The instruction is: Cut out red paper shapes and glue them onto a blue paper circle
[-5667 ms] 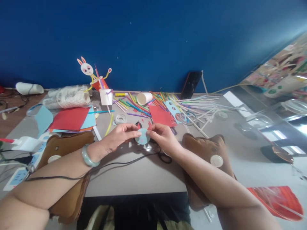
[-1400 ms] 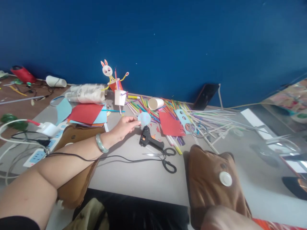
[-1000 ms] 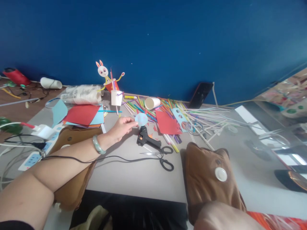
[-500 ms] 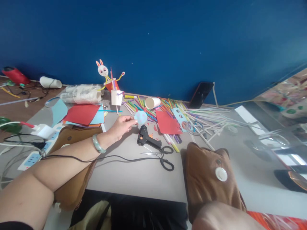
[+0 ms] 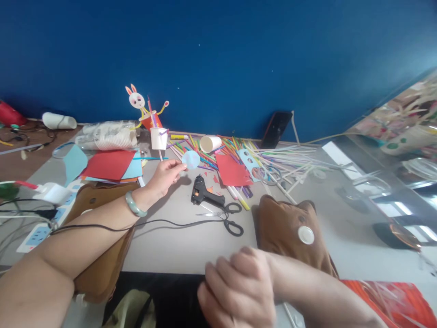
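Left hand (image 5: 166, 175) pinching small round pale-blue paper disc (image 5: 190, 160) by fingertips, holding it above grey table (image 5: 184, 237), black glue gun (image 5: 205, 196) at five o'clock. Right hand (image 5: 239, 287) hovering loosely curled, empty. Light edge pinch best, avoiding creases.

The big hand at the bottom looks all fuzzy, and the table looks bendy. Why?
Head view: the right hand is close to the camera and blurred; the left hand with its blue paper circle is sharper. The wide lens bows the table edge. Glare washes out the right side.
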A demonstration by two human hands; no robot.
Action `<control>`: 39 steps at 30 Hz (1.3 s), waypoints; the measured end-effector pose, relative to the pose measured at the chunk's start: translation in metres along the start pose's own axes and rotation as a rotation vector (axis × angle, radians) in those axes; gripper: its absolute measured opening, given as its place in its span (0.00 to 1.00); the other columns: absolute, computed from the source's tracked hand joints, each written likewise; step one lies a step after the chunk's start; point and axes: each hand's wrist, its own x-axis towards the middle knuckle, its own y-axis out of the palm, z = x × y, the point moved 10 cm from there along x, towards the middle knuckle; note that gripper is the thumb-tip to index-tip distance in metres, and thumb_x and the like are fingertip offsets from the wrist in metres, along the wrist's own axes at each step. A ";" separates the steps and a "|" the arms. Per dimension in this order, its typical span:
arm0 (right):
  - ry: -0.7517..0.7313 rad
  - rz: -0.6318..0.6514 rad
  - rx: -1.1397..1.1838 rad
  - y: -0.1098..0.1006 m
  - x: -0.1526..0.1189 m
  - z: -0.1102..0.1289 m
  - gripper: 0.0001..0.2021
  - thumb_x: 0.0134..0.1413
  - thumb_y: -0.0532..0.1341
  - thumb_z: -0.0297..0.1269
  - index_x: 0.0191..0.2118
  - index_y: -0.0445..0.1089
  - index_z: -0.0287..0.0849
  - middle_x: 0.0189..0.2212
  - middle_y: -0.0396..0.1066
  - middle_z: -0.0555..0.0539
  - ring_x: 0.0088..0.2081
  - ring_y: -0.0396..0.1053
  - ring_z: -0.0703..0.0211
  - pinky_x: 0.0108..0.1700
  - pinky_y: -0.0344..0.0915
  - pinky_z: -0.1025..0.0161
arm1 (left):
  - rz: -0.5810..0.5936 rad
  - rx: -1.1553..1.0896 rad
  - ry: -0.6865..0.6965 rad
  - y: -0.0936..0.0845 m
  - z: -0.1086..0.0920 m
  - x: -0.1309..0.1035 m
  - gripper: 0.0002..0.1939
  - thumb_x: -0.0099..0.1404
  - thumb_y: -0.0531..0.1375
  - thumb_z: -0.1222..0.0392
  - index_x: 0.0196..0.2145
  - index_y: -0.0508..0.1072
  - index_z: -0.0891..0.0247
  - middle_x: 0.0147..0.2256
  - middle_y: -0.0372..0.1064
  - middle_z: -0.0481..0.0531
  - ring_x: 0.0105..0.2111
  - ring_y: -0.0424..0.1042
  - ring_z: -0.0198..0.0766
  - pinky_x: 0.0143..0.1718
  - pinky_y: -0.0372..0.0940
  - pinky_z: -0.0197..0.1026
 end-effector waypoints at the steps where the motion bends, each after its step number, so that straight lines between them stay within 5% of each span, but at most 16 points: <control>1: -0.255 -0.024 -0.019 0.002 0.015 0.001 0.03 0.51 0.66 0.40 0.34 0.74 0.54 0.26 0.75 0.52 0.28 0.70 0.57 0.26 0.61 0.58 | -0.003 0.004 0.006 -0.001 0.000 0.001 0.15 0.49 0.68 0.53 0.24 0.69 0.66 0.26 0.71 0.50 0.16 0.53 0.21 0.16 0.44 0.32; 3: -0.452 -0.016 -0.088 0.010 0.038 -0.022 0.02 0.54 0.65 0.34 0.31 0.73 0.47 0.21 0.69 0.52 0.23 0.62 0.61 0.26 0.58 0.59 | -0.012 0.015 0.016 -0.003 0.000 0.004 0.15 0.49 0.68 0.53 0.25 0.70 0.66 0.27 0.71 0.50 0.16 0.53 0.22 0.17 0.44 0.32; 5: -0.401 -0.005 -0.117 0.018 0.055 -0.052 0.02 0.55 0.62 0.29 0.33 0.72 0.42 0.18 0.65 0.52 0.22 0.59 0.62 0.26 0.55 0.59 | -0.024 0.031 0.022 -0.004 0.002 0.006 0.14 0.50 0.67 0.53 0.25 0.70 0.66 0.27 0.71 0.50 0.16 0.52 0.22 0.17 0.44 0.32; 10: 0.092 -0.084 -0.127 0.023 0.059 -0.128 0.05 0.59 0.57 0.26 0.34 0.69 0.41 0.20 0.67 0.53 0.23 0.62 0.64 0.33 0.57 0.62 | -0.049 0.090 0.059 -0.010 0.004 0.010 0.13 0.51 0.66 0.53 0.25 0.71 0.65 0.23 0.68 0.47 0.17 0.52 0.23 0.18 0.46 0.31; 14: 0.524 0.197 -0.321 0.041 0.048 -0.193 0.05 0.59 0.58 0.32 0.36 0.71 0.41 0.27 0.74 0.48 0.29 0.68 0.59 0.38 0.54 0.59 | -0.033 0.151 0.082 -0.012 0.002 0.014 0.12 0.52 0.65 0.53 0.25 0.72 0.65 0.20 0.66 0.47 0.18 0.55 0.26 0.19 0.49 0.32; 17: 0.683 0.487 -0.578 0.046 0.039 -0.222 0.08 0.58 0.59 0.36 0.37 0.73 0.38 0.33 0.76 0.40 0.36 0.70 0.50 0.40 0.51 0.56 | -0.031 0.208 0.084 -0.012 0.002 0.017 0.12 0.52 0.64 0.53 0.24 0.72 0.66 0.23 0.71 0.49 0.17 0.54 0.26 0.19 0.50 0.33; 22: 0.741 0.656 -0.789 0.042 0.033 -0.238 0.14 0.59 0.57 0.39 0.41 0.75 0.34 0.40 0.76 0.33 0.43 0.70 0.43 0.45 0.51 0.52 | 0.004 0.351 0.087 -0.008 0.004 0.019 0.10 0.51 0.63 0.56 0.22 0.72 0.65 0.21 0.70 0.48 0.19 0.58 0.28 0.22 0.53 0.34; 29: 0.774 0.692 -0.815 0.040 0.027 -0.253 0.16 0.61 0.53 0.32 0.33 0.78 0.34 0.31 0.78 0.36 0.36 0.71 0.49 0.48 0.51 0.51 | 0.059 0.610 0.096 -0.006 0.007 0.018 0.13 0.52 0.62 0.58 0.14 0.68 0.64 0.13 0.57 0.43 0.18 0.57 0.31 0.24 0.50 0.36; 34: 0.769 0.583 -0.847 0.010 0.033 -0.252 0.14 0.58 0.53 0.30 0.34 0.77 0.37 0.34 0.78 0.39 0.36 0.70 0.51 0.46 0.50 0.53 | 0.069 0.784 0.129 -0.008 0.006 0.023 0.11 0.53 0.59 0.60 0.15 0.68 0.63 0.14 0.58 0.45 0.21 0.60 0.34 0.26 0.51 0.37; 39: 0.646 0.244 -0.873 -0.043 0.038 -0.242 0.10 0.53 0.55 0.31 0.28 0.74 0.41 0.27 0.75 0.45 0.33 0.67 0.54 0.43 0.49 0.56 | 0.053 0.973 0.176 -0.011 0.005 0.026 0.10 0.54 0.58 0.60 0.18 0.71 0.63 0.18 0.65 0.50 0.24 0.65 0.38 0.27 0.53 0.40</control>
